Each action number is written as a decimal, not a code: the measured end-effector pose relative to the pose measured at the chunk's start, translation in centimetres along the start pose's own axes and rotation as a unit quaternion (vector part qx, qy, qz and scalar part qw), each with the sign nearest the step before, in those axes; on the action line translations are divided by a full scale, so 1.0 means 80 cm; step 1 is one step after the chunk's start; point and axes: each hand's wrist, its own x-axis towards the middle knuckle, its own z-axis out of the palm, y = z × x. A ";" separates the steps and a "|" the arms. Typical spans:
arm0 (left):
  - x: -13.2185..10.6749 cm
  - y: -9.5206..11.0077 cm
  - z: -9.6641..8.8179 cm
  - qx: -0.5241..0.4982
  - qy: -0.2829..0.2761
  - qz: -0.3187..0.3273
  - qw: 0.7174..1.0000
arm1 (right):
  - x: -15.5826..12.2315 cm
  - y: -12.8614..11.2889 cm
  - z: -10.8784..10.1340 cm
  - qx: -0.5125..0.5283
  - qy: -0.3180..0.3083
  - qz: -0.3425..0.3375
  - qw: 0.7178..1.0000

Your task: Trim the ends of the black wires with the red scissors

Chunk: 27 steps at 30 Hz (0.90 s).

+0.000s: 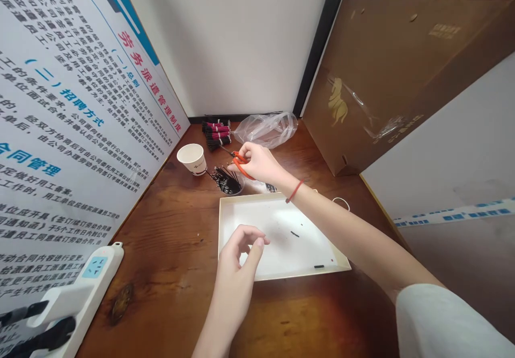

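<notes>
My right hand is closed around the orange handles of a pair of scissors, with the dark blades pointing left toward the back of the table. Just below the scissors, a small round container holds a bunch of short black wires with shiny tips. My left hand hovers over the near left part of a shallow white tray. Its fingers are loosely curved and the thumb lies close to the fingertips; nothing shows between them. Several small black pieces lie in the tray.
A paper cup stands left of the wires. Behind are bundles of black and pink wires and a clear plastic bag. A brown box stands at the right, a white power strip at the left. Printed boards wall the left side.
</notes>
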 end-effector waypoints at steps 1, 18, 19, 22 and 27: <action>0.000 0.000 0.000 0.000 -0.002 0.000 1.000 | 0.003 -0.002 0.007 0.022 -0.004 -0.003 1.000; 0.013 -0.006 0.001 -0.351 0.014 -0.164 0.922 | -0.205 0.010 0.001 0.170 0.019 -0.190 0.967; 0.013 -0.007 0.001 -0.346 0.016 -0.162 0.924 | -0.216 0.014 0.001 0.162 0.011 -0.190 0.968; 0.012 -0.009 0.001 -0.309 0.039 -0.110 0.944 | -0.228 0.019 -0.007 0.178 -0.017 -0.144 0.973; 0.003 -0.004 0.005 -0.182 0.051 -0.033 0.981 | -0.202 0.010 -0.014 0.343 0.025 0.044 0.938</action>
